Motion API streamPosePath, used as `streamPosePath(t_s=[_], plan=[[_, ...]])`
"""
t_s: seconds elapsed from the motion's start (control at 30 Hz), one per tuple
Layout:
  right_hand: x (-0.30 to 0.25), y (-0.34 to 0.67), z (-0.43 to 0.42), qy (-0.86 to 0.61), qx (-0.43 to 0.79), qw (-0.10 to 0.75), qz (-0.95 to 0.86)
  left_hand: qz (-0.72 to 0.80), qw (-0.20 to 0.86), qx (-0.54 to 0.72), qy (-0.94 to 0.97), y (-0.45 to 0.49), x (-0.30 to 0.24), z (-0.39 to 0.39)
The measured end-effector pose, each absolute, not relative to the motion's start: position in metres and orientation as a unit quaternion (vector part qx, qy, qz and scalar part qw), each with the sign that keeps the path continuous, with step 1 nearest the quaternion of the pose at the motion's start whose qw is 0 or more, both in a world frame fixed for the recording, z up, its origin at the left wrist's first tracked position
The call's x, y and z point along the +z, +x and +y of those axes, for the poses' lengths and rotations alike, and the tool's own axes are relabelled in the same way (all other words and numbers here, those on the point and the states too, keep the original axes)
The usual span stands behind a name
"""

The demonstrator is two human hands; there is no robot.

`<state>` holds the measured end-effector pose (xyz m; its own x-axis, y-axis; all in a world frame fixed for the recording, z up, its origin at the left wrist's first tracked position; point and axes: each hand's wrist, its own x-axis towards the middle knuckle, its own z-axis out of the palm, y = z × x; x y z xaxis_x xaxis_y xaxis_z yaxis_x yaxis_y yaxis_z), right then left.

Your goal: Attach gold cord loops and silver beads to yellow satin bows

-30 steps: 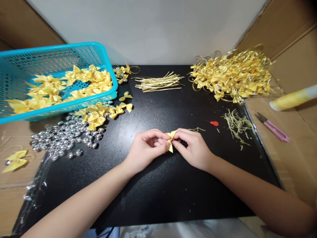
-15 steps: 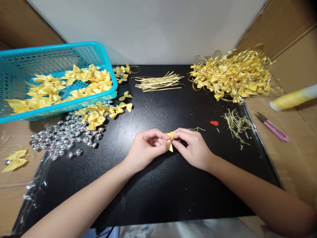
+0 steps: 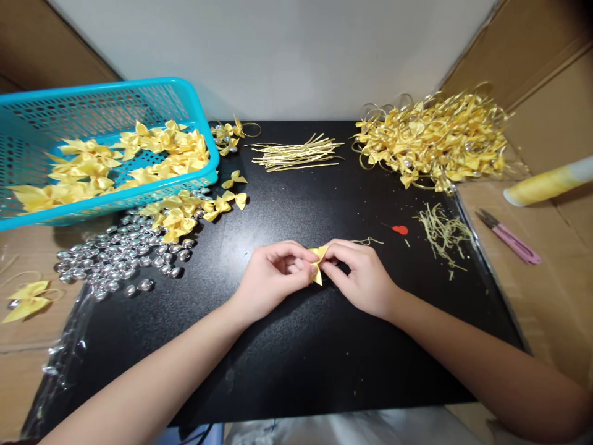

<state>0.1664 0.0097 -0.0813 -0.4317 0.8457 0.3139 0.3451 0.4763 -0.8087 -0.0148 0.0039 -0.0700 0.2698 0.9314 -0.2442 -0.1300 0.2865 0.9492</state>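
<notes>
The left hand [image 3: 278, 272] and right hand [image 3: 359, 275] meet over the black, finely speckled surface [image 3: 296, 358], the fingers of both closed narrowly on a small yellow bow [image 3: 320, 254]. It sits right between the fingertips, its satiny ribbon folded into pointed ends, one jutting above the pinch and one below; its knot is mostly covered.

Just past the right fingers curls a thin cord [image 3: 367, 240], and farther right lies a flat, rounded red piece [image 3: 400, 230] with a fine wire end. Beyond that is a wispy tangle of cord trimmings [image 3: 443, 228], then snips [image 3: 514, 242] with dark metal blades and a smooth pink handle.

Straight ahead of the fingers, well apart, a loose sheaf of glittery gold strips [image 3: 296, 153] lies crosswise. Ahead and to their right rises a heap of yellow bows with shiny gold loops [image 3: 430, 142].

Left of the fingers spread glossy, rounded silver beads [image 3: 123, 253], with loose ribbon bows [image 3: 178, 216] overlapping their far side. Behind these stands a turquoise plastic basket [image 3: 202, 117] with slotted walls, holding more bows.
</notes>
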Motion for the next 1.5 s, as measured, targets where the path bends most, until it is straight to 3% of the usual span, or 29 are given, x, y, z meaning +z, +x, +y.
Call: streamPosePath(t_s=[0.87, 1.27, 1.5], plan=[[-0.082, 0.165, 0.008, -0.387, 0.336, 0.361, -0.779, 0.466, 0.649, 0.404, 0.445, -0.015, -0.070, 0.002], [-0.076, 0.170, 0.000, -0.400, 0.357, 0.405, -0.740, 0.358, 0.780, 0.438, 0.267, -0.012, -0.073, 0.005], [-0.076, 0.171, -0.002, -0.396, 0.345, 0.410, -0.746, 0.355, 0.799, 0.421, 0.242, -0.010, -0.068, 0.004]])
